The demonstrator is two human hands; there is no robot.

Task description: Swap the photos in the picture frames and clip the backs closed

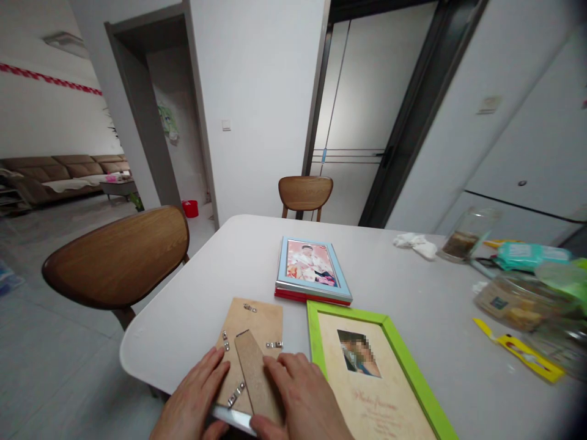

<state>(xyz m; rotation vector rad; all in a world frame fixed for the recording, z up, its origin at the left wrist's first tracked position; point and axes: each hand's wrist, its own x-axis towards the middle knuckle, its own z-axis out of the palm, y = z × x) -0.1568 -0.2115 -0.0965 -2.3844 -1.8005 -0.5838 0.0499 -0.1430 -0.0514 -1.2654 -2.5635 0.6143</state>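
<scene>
A brown backing board with metal clips and a stand flap lies at the table's near edge. On its left side rests my left hand, fingers close together and thumb under the near edge. My right hand grips the right side, fingertips on the flap and thumb at the near edge, where a pale frame edge shows. Just right of it lies a green frame with a small photo. Beyond, a light blue frame with a portrait lies face up on a red one.
On the white table, the right side holds crumpled tissue, a glass jar, a teal packet, a clear food container and a yellow item. Wooden chairs stand left and behind.
</scene>
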